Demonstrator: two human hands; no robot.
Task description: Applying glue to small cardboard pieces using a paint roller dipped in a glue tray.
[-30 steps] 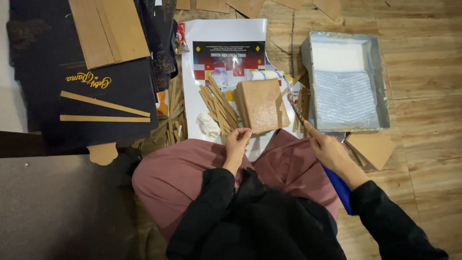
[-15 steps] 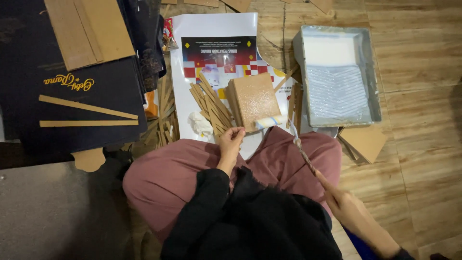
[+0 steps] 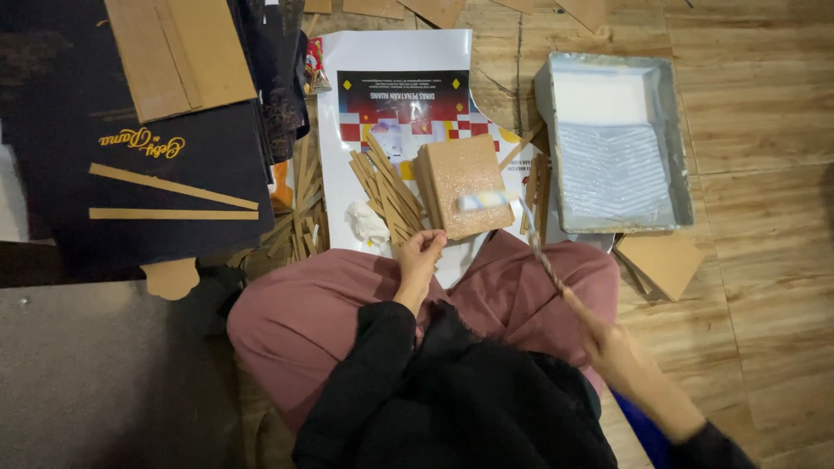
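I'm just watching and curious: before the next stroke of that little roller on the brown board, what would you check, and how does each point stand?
1. Left hand steadies the brown board at its near edge: ok.
2. Right hand grips the roller handle: ok, though blurred.
3. Roller head lies on the board's face: ok.
4. Enough glue or paint on the roller: cannot tell.
5. White sheet lies under the board to guard the floor: ok.
6. Tray stands to the right, apart from the board: ok.
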